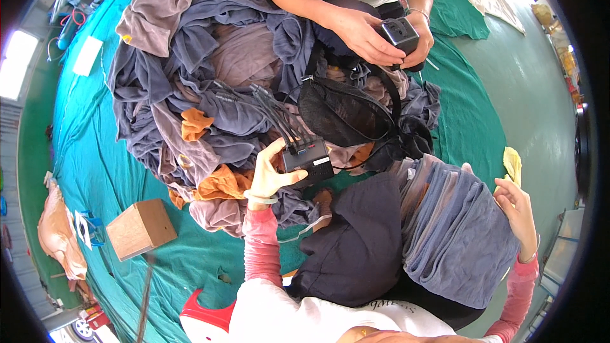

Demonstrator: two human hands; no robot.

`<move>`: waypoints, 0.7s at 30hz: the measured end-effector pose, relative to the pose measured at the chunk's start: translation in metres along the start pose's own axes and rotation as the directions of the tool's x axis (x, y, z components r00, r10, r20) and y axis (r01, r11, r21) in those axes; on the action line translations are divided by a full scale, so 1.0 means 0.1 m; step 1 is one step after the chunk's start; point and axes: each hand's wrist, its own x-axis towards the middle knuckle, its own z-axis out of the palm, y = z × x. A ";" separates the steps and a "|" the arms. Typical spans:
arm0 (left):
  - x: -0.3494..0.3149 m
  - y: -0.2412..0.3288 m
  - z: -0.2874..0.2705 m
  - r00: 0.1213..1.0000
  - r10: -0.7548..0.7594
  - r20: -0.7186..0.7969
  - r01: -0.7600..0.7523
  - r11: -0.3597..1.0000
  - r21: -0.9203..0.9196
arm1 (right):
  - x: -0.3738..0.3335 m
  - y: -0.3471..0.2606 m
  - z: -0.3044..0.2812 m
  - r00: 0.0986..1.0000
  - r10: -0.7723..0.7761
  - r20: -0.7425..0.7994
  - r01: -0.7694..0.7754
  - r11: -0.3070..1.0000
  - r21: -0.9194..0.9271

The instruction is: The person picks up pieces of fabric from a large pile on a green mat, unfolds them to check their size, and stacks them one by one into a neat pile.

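Observation:
My left hand is closed around a black box-shaped electronic device, thumb across its near face. Several black cables run from its far edge, over a heap of grey and mauve cloths. On my lap leans a thick stack of folded blue-grey cloths. My right hand is at the stack's right edge, fingers loosely bent and slightly apart, not wrapped round anything. Beyond the device lies a black mesh bag. Across from me, another person's hands hold a small black device.
Green sheeting covers the floor beneath the heap. To the left stand a wooden block and a red and white plastic stool. Orange cloths lie among the heap. A yellow cloth is beyond my right hand.

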 end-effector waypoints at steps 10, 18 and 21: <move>0.04 0.08 0.06 1.000 -0.025 0.007 0.026 0.988 -0.154 | 0.02 -0.03 0.01 1.000 0.006 0.000 -0.006 1.000 -0.009; 0.06 0.03 0.06 1.000 0.004 -0.002 -0.004 0.986 -0.167 | 0.00 -0.02 0.01 1.000 0.022 0.005 -0.022 1.000 -0.013; 0.06 0.04 0.06 1.000 -0.011 -0.001 0.010 0.984 -0.177 | 0.01 -0.01 0.02 0.999 0.037 0.007 -0.037 0.999 0.010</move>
